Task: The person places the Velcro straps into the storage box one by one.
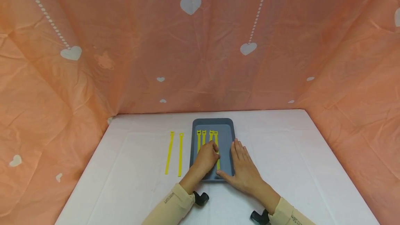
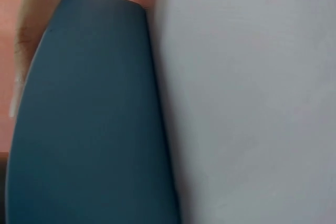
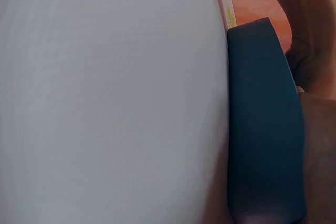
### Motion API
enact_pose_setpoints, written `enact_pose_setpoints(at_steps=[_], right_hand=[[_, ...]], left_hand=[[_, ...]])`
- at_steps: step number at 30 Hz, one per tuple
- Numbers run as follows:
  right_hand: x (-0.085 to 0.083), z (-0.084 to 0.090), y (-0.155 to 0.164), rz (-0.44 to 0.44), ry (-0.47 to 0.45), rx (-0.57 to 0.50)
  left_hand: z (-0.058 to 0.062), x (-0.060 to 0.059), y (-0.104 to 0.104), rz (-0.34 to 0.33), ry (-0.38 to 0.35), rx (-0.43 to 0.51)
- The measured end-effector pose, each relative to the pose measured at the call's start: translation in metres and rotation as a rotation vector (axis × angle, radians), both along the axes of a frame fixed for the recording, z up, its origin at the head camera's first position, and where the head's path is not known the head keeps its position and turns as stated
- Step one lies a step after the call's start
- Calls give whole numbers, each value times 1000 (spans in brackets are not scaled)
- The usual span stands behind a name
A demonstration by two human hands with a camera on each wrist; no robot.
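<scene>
My left hand (image 1: pixel 207 156) reaches over the blue-grey tray (image 1: pixel 226 148). Its fingers are bent and pinch the rightmost yellow cable strap (image 1: pixel 216 138) in the tray. Several such straps lie side by side there, heads toward the far end; the hand covers the lower parts of some. Along the tray's right rim rests my right hand (image 1: pixel 245 173), fingers straight and thumb spread toward the near right corner. In both wrist views the outer wall of the tray (image 2: pixel 100 108) (image 3: pixel 265 124) stands close, and the straps inside are hidden.
Two more yellow straps (image 1: pixel 168 152) (image 1: pixel 180 154) lie roughly parallel on the white table (image 1: pixel 137 169), left of the tray. An orange curtain (image 1: pixel 218 79) with pale hearts hangs behind the table and at both sides. Black wrist cameras (image 1: pixel 201 199) (image 1: pixel 259 217) sit under the sleeves.
</scene>
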State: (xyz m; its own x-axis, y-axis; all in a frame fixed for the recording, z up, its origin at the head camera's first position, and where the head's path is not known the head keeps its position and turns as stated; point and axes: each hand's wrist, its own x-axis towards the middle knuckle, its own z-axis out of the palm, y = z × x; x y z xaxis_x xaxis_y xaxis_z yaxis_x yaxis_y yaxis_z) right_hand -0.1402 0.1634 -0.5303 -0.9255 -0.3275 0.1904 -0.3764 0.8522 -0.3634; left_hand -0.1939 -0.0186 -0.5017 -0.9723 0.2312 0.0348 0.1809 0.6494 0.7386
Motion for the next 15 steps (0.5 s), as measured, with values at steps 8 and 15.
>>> enact_pose_setpoints(at_steps=[8, 15], right_hand=[[0, 3, -1, -6, -20, 5], [0, 3, -1, -9, -35, 2]], left_hand=[[5, 0, -7, -9, -92, 125], [14, 4, -14, 7, -162, 221]])
